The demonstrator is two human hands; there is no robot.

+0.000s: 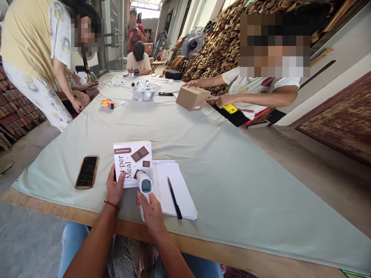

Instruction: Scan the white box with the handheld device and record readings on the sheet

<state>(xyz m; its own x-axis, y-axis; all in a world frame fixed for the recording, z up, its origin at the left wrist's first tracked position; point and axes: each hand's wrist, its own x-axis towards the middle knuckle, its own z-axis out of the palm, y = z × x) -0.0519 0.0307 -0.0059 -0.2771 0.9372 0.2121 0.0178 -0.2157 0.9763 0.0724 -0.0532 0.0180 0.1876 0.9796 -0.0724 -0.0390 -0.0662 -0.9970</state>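
My left hand point(115, 186) grips a white and brown box point(139, 152) by its lower left side, holding it upright above the table. Printed on its front are "NutriMotion", "Meal" and pictures of brown bars. In my right hand point(151, 210) is a white infrared thermometer point(144, 178) with a blue-rimmed screen, its head tilted close in front of the box's lower right part. My fingers wrap its handle. Just right of both hands lies a stack of paper sheets point(181, 181), with a black pen point(174, 199) across it. Left of the box, a phone point(87, 172) rests on the cloth.
A person at the right holds a cardboard box point(193, 97) and a yellow tape measure point(230, 108). Farther back stand a clear plastic basin point(145, 94) with bottles and an orange tape dispenser point(108, 103). Another person leans in at left; two more are at the far end.
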